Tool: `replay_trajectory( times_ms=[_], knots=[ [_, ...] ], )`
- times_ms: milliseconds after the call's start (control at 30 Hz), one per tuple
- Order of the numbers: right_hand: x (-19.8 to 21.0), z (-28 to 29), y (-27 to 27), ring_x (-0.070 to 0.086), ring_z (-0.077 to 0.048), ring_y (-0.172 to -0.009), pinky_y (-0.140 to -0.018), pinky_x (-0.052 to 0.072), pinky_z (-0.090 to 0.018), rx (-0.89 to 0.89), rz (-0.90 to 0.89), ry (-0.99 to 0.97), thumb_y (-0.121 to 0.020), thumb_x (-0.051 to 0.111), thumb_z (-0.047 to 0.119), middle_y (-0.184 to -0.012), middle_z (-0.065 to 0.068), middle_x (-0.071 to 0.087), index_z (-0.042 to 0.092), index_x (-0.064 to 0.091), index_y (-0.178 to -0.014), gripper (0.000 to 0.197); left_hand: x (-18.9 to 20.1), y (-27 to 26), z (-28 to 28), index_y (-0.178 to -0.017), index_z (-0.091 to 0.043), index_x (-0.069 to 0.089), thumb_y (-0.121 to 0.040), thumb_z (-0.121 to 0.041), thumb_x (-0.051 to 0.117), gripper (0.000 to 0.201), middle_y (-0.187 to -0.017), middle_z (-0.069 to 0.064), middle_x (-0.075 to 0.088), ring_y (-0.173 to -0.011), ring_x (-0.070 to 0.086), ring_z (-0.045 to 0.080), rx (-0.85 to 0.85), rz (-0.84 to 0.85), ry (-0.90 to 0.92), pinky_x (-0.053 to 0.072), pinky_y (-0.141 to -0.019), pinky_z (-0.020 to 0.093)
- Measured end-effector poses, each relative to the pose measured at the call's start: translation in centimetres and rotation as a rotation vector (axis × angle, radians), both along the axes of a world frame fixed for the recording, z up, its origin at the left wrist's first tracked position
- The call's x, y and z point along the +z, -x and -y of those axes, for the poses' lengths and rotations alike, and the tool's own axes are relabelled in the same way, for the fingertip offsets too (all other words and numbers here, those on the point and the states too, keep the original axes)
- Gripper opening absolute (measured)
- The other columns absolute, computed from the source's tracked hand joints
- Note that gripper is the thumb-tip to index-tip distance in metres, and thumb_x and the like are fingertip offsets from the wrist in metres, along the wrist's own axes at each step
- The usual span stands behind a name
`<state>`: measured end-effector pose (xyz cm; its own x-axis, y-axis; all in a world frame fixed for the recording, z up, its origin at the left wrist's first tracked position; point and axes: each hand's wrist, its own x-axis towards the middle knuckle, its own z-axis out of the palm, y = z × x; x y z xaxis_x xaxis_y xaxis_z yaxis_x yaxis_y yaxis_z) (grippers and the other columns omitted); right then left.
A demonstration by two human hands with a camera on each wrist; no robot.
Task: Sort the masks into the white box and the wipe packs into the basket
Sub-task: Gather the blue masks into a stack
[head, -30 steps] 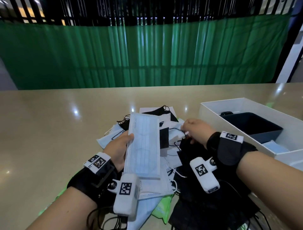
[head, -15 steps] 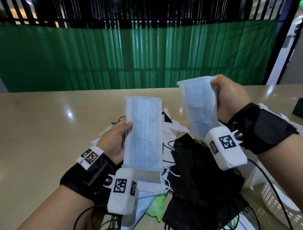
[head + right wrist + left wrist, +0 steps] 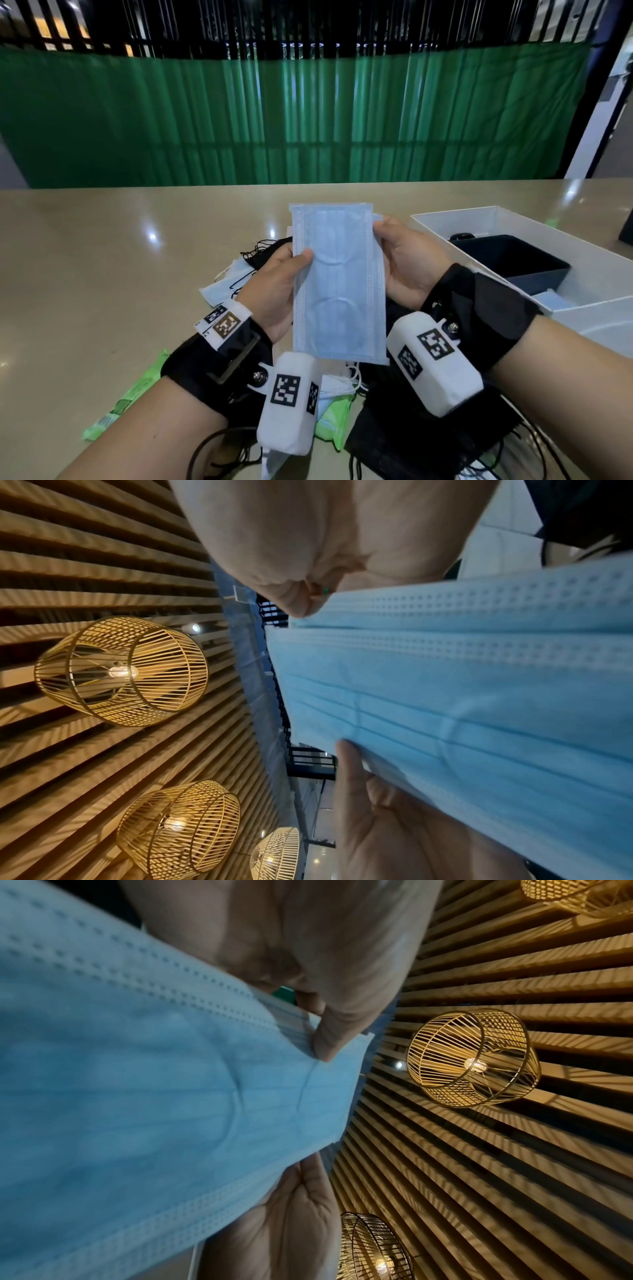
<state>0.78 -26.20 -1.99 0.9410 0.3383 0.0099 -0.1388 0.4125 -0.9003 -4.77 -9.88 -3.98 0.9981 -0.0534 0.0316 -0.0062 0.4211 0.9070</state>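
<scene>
Two light blue masks (image 3: pixel 337 284) stand upright as one stack above the pile, overlapping with a slight offset. My left hand (image 3: pixel 294 270) pinches the stack's left edge, thumb on the front. My right hand (image 3: pixel 387 246) pinches the right edge in the same way. The left wrist view shows the blue masks (image 3: pixel 154 1096) under my thumb (image 3: pixel 329 1042). In the right wrist view the masks (image 3: pixel 462 696) run between both hands. The white box (image 3: pixel 479 219) sits to the right with a dark tray (image 3: pixel 510 260) in it. Green wipe packs (image 3: pixel 130 394) (image 3: pixel 334 421) lie near my wrists.
Black masks (image 3: pixel 428 445) are heaped under my right wrist, and a pale mask (image 3: pixel 222 287) with black loops lies left of the pile. The beige table (image 3: pixel 102 257) runs back to a green curtain (image 3: pixel 308 120). A pale curved rim (image 3: pixel 596 330) shows below the box.
My right hand picked a blue mask from the pile, lifted it, and brought it against the mask in my left hand. Both hands now hold the two together.
</scene>
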Motion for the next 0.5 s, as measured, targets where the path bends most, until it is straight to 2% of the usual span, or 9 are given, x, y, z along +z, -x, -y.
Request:
replay_trajectory(
  times_ms=[67,167,233,300,367,433,500],
  knots=[
    [-0.4,-0.3,0.3,0.058,-0.037,-0.115,-0.098,0.045,-0.055,-0.009,0.003,0.015,-0.098,0.044,0.015,-0.126,-0.024,0.058,0.003,0.044,-0.132,0.036,-0.2,-0.1,0.0,-0.125,-0.004,0.053,-0.096,-0.013,0.046,0.031,-0.119,0.018,0.064,-0.109,0.061,0.035,0.009,-0.001,-0.008,0.050,-0.091,0.050],
    [-1.0,-0.4,0.5,0.063,-0.034,-0.106,-0.092,0.051,-0.050,-0.052,0.026,0.016,-0.098,0.046,0.016,-0.121,-0.021,0.061,0.006,0.049,-0.123,0.027,-0.7,-0.2,0.0,-0.101,-0.009,0.059,-0.094,-0.011,0.051,0.012,-0.100,0.011,0.069,-0.088,0.065,0.025,0.038,-0.012,-0.051,0.054,-0.081,0.043],
    [-1.5,-0.3,0.4,0.064,-0.032,-0.105,-0.090,0.052,-0.048,-0.050,0.007,0.014,-0.099,0.045,0.030,-0.122,-0.019,0.061,0.009,0.049,-0.124,0.033,-1.0,-0.4,-0.1,-0.089,-0.011,0.058,-0.092,-0.007,0.052,0.007,-0.091,0.009,0.068,-0.079,0.065,0.022,0.076,-0.025,-0.060,0.054,-0.075,0.039],
    [-2.0,-0.1,0.3,0.068,-0.029,-0.091,-0.078,0.057,-0.042,-0.035,-0.050,0.059,-0.097,0.040,0.047,-0.114,-0.017,0.063,0.012,0.050,-0.123,0.045,-1.2,-0.6,-0.3,-0.088,-0.011,0.056,-0.092,-0.004,0.052,0.009,-0.087,0.008,0.069,-0.073,0.066,0.021,0.110,-0.047,-0.035,0.058,-0.065,0.034],
    [-2.6,0.3,0.4,0.065,-0.022,-0.074,-0.066,0.055,-0.035,-0.005,-0.103,0.155,-0.092,0.041,0.057,-0.100,-0.013,0.062,0.013,0.051,-0.115,0.051,-1.2,-0.7,-0.8,-0.092,-0.010,0.055,-0.092,-0.001,0.051,0.010,-0.091,0.010,0.068,-0.075,0.066,0.023,0.143,-0.084,0.010,0.058,-0.057,0.034],
    [-3.3,0.6,0.8,0.059,-0.016,-0.064,-0.061,0.053,-0.030,0.049,-0.113,0.285,-0.089,0.044,0.058,-0.086,-0.007,0.060,0.013,0.055,-0.102,0.048,-1.1,-0.8,-1.3,-0.092,-0.011,0.053,-0.092,0.002,0.049,0.014,-0.098,0.012,0.066,-0.077,0.064,0.024,0.192,-0.117,0.048,0.057,-0.051,0.033],
    [-3.8,0.7,1.4,0.056,-0.012,-0.059,-0.056,0.050,-0.025,0.131,-0.090,0.380,-0.091,0.046,0.050,-0.074,-0.001,0.059,0.015,0.058,-0.088,0.037,-1.0,-0.9,-1.6,-0.098,-0.011,0.050,-0.091,0.006,0.049,0.018,-0.105,0.014,0.062,-0.078,0.063,0.025,0.234,-0.139,0.071,0.056,-0.047,0.033]
  ],
)
